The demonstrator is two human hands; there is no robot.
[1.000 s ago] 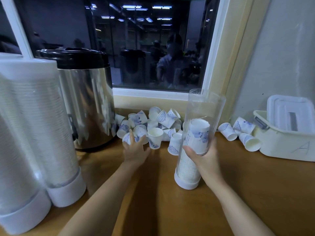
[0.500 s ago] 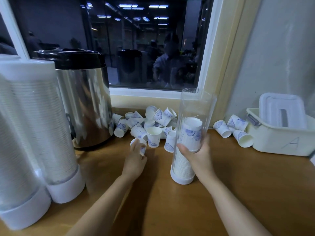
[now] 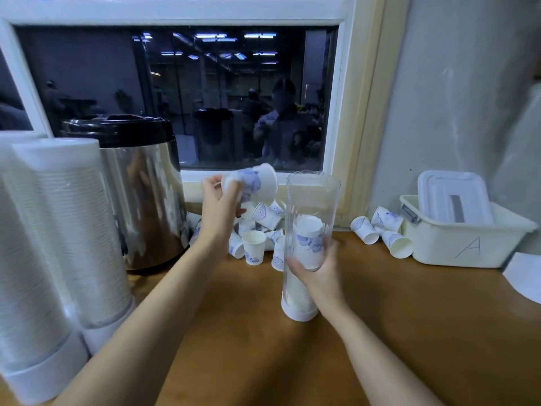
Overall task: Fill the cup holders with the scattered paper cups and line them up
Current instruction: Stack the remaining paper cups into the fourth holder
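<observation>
Paper cup (image 3: 254, 184) is now up in the air, where half a second ago the left hand (image 3: 219, 206) was only just closing on it, low at the near edge of the pile (image 3: 260, 227) on the counter (image 3: 409, 317). The fingers (image 3: 234, 187) curl round its base end. The cup lies tilted on its side, its open mouth turned away from the fingertips and toward the lip of the cup holder (image 3: 310, 197). It is about level with that lip but not yet over it, and a gap shows between the two rims. The pick looks done and the drop is the step in hand. I judge the cup must travel a little farther past the fingertips and turn to match the stack (image 3: 308, 241) before it is let go.

The right hand (image 3: 319, 268) keeps its grip, fingers wrapped round the clear tube at mid height, just where the top of the stack stands behind them. It steadies the holder upright on the counter. The stack reaches roughly halfway up, so there is room, and the task seems well short of finished. Many cups lie loose below and beyond the left fingers. Three more cups (image 3: 380, 232) lie well off past the right fingers, beside a white tub (image 3: 462, 241). Two full holders (image 3: 58, 230) stand far out on the other side of the left hand, next to a metal urn (image 3: 140, 186).
</observation>
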